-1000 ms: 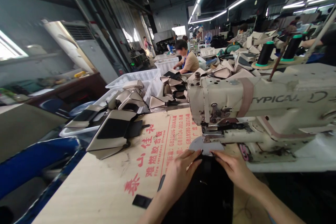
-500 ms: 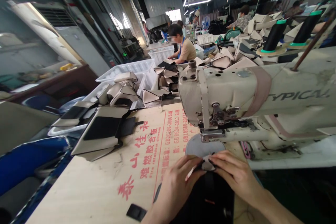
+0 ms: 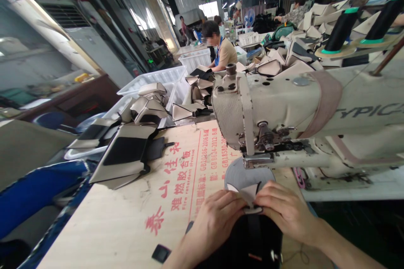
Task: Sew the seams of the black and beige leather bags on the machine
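1. Evidently both hands work on one piece: a beige flap with dark edging (image 3: 248,194), which sits between them at the near side of the bench (image 3: 116,218), just in front of the sewing machine (image 3: 274,105).
2. The left hand (image 3: 217,212) has its grip clamped on the flap's left side, fingers and thumb together.
3. The right hand (image 3: 282,206) has its grip clamped on the opposite side, its fingertips just beside those of the left.
4. Below the flap, a black panel (image 3: 255,239) spreads between the forearms, partly hidden by the left one.
5. Beyond the flap lies a rounded grey piece (image 3: 248,172), near the machine's stitching end (whether the two pieces are joined, I cannot tell).
6. Near the left forearm, a short black strap (image 3: 161,254) rests on the plywood, which carries red printed lettering.
7. Farther left, a beige-and-black sewn cover (image 3: 126,147) lies on the bench, beside a white plastic crate (image 3: 151,79) heaped with similar pieces.
8. Two black thread spools (image 3: 341,33) with green ends stand behind the machine.
9. Past the crate, a co-worker in a tan shirt (image 3: 229,52) bends over more pieces.
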Motion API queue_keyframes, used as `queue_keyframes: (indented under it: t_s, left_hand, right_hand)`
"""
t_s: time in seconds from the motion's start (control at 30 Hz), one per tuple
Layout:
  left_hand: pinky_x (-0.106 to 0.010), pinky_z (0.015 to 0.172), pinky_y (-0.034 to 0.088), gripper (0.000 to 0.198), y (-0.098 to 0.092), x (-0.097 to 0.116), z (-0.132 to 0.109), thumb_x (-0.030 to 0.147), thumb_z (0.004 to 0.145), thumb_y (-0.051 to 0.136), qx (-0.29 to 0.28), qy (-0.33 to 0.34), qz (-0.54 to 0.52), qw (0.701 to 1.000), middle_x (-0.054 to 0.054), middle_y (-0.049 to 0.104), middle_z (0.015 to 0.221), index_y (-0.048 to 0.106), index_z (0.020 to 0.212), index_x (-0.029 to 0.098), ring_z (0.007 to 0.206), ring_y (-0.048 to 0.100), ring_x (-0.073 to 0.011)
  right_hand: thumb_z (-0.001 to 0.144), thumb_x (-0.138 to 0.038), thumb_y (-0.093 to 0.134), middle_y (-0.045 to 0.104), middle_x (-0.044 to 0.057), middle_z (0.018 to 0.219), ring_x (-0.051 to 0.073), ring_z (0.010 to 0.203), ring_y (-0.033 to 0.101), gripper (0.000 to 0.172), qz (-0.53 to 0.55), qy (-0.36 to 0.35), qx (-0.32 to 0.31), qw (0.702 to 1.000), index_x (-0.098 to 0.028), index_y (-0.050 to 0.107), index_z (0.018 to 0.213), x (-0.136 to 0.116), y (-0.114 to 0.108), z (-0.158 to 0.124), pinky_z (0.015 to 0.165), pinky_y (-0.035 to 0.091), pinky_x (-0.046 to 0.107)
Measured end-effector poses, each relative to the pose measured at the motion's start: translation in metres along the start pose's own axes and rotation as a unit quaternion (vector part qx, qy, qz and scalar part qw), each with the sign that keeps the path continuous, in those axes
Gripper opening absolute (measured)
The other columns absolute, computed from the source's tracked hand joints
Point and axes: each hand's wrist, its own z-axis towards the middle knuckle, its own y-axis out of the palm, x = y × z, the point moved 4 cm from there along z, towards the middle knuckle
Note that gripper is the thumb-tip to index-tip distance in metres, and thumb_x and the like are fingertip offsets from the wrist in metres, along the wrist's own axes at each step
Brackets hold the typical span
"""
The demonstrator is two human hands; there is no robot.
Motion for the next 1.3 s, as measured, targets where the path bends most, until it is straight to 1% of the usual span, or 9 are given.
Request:
queue_keyframes:
  t_s: [0.4,0.47,0.57,0.63,0.77,0.9,1.0,1.17,1.3]
  left_hand:
    - [-0.023,0.072,0.045,0.02,-0.007,0.007,0.008,0.018,0.087,0.045,-0.013,-0.02,-0.043,0.999,-0.003,0.063,0.089,0.061,0.1,0.021,0.081,0.057,-0.013]
    - [-0.023,0.072,0.046,0.016,-0.006,0.006,0.008,0.019,0.087,0.046,-0.002,-0.051,-0.065,0.997,-0.002,0.063,0.088,0.059,0.097,0.02,0.08,0.058,-0.0121]
    - [-0.023,0.069,0.048,0.013,-0.006,0.003,0.007,0.022,0.084,0.052,0.044,-0.091,-0.09,0.991,-0.002,0.062,0.086,0.051,0.096,0.019,0.077,0.059,-0.0115]
    - [-0.023,0.068,0.048,0.014,-0.006,0.003,0.006,0.02,0.083,0.053,0.074,-0.074,-0.093,0.99,-0.002,0.062,0.085,0.048,0.096,0.019,0.075,0.059,-0.0115]
    - [-0.022,0.066,0.045,0.011,-0.001,0.005,0.007,0.011,0.083,0.048,0.088,0.008,-0.093,0.992,-0.001,0.06,0.078,0.052,0.09,0.019,0.072,0.056,-0.0105]
    - [-0.023,0.066,0.045,0.012,-0.001,-0.001,0.009,0.01,0.081,0.053,0.131,-0.007,-0.095,0.987,-0.002,0.06,0.079,0.051,0.09,0.018,0.073,0.056,-0.011]
    - [-0.022,0.067,0.045,0.016,0.001,-0.002,0.011,0.007,0.081,0.052,0.113,0.008,-0.107,0.988,-0.002,0.059,0.08,0.055,0.092,0.018,0.074,0.056,-0.0107]
    - [-0.023,0.071,0.047,0.038,0.004,-0.012,0.01,0.007,0.084,0.049,0.083,0.022,-0.077,0.993,-0.003,0.058,0.089,0.053,0.117,0.025,0.081,0.055,-0.011]
    - [-0.024,0.072,0.048,0.037,0.005,-0.017,0.01,0.012,0.086,0.048,0.06,0.042,-0.033,0.997,-0.003,0.058,0.087,0.051,0.121,0.023,0.082,0.054,-0.0118]
  right_hand:
    - [0.088,-0.022,0.047,0.061,0.005,0.085,0.015,0.081,0.053,0.012,0.013,0.009,0.007,1.0,-0.018,0.058,0.09,0.002,-0.002,-0.001,0.071,0.045,0.029]
    - [0.088,-0.022,0.048,0.061,0.004,0.084,0.015,0.081,0.052,0.011,0.014,0.018,0.013,1.0,-0.017,0.058,0.089,0.002,-0.004,0.0,0.07,0.045,0.028]
    - [0.087,-0.023,0.05,0.06,0.003,0.082,0.014,0.08,0.051,0.01,0.024,0.033,0.017,0.999,-0.017,0.058,0.086,0.003,-0.005,0.003,0.07,0.044,0.027]
    - [0.087,-0.024,0.05,0.06,0.003,0.08,0.013,0.079,0.051,0.01,0.03,0.039,0.016,0.999,-0.017,0.058,0.084,0.003,-0.006,0.004,0.069,0.043,0.026]
    - [0.087,-0.026,0.05,0.059,0.003,0.079,0.013,0.078,0.052,0.012,0.04,0.053,0.01,0.998,-0.017,0.058,0.084,0.005,-0.008,0.006,0.068,0.042,0.026]
    - [0.086,-0.028,0.051,0.058,0.003,0.077,0.013,0.076,0.052,0.015,0.042,0.069,0.015,0.997,-0.017,0.057,0.079,0.01,-0.008,0.009,0.067,0.042,0.026]
    - [0.086,-0.029,0.052,0.058,0.003,0.076,0.013,0.076,0.052,0.015,0.046,0.076,0.02,0.996,-0.017,0.057,0.078,0.013,-0.008,0.011,0.068,0.041,0.026]
    - [0.086,-0.03,0.052,0.058,0.003,0.074,0.013,0.073,0.052,0.018,0.044,0.078,0.029,0.996,-0.018,0.056,0.073,0.014,-0.007,0.014,0.066,0.041,0.026]
    - [0.086,-0.029,0.052,0.058,0.002,0.072,0.013,0.072,0.053,0.018,0.02,0.08,0.05,0.995,-0.018,0.055,0.071,0.015,-0.006,0.016,0.066,0.041,0.026]
